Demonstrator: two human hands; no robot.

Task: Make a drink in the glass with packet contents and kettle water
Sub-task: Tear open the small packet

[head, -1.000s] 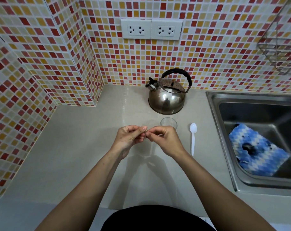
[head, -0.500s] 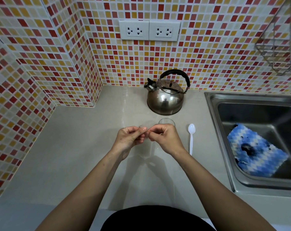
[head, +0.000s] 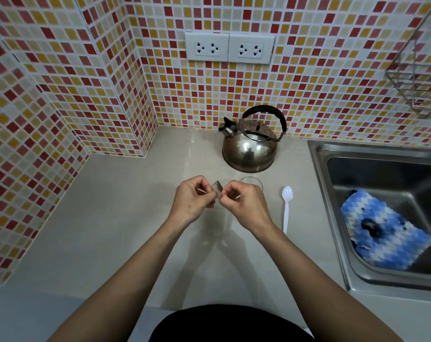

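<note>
Two hands, left hand (head: pixel 191 198) and right hand (head: pixel 244 202), pinch small silvery packet (head: pixel 217 188) between fingertips above beige counter (head: pixel 111 230), just before clear glass (head: pixel 251 181); steel kettle (head: pixel 250 146) behind.

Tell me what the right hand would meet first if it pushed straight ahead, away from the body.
Probably the clear glass just beyond the right hand, then the steel kettle; depth is uncertain.

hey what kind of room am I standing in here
Most likely a home kitchen: a stainless steel sink set into the beige countertop, a metal stovetop kettle, and a mosaic-tiled wall.
</note>
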